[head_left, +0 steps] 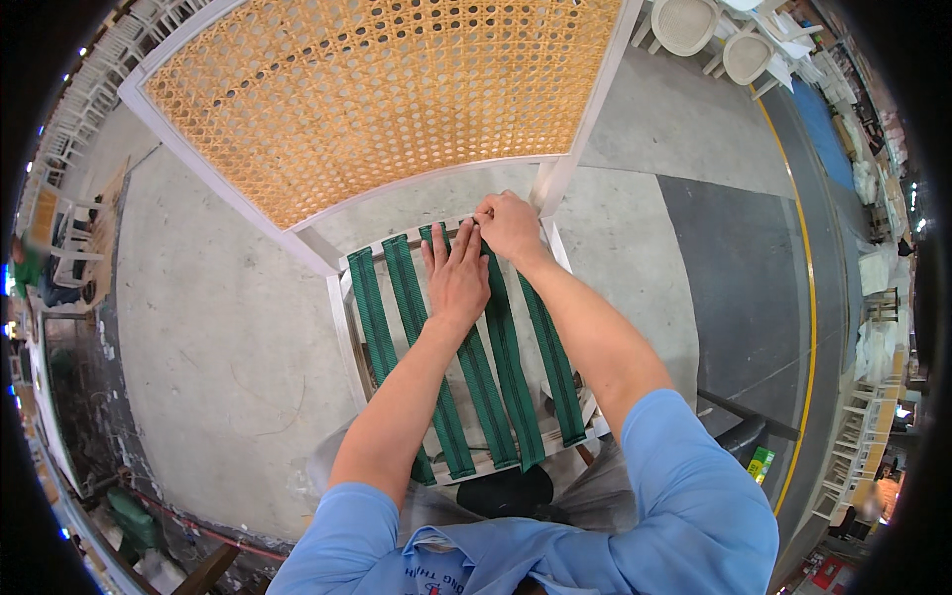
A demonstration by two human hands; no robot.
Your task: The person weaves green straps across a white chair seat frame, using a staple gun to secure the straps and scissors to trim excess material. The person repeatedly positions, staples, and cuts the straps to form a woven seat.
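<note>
A white chair frame (349,332) stands in front of me, its seat opening crossed front to back by several green webbing straps (504,362). Its tall back (397,109) holds a woven cane panel. My left hand (458,283) lies with fingers stretched over the straps, fingertips against the rear seat rail. Right beside them, my right hand (511,228) is closed in a pinch over the far end of a strap at that rail. What its fingers hold, if anything, is hidden. At the near rail the strap ends hang slightly over the edge.
Grey concrete floor (218,327) surrounds the chair, with a darker strip (739,288) and a yellow line (808,297) to the right. White chairs (684,25) stand at the far right, and more line the left. A person (55,268) is at the far left. A green-yellow box (761,464) sits near my right elbow.
</note>
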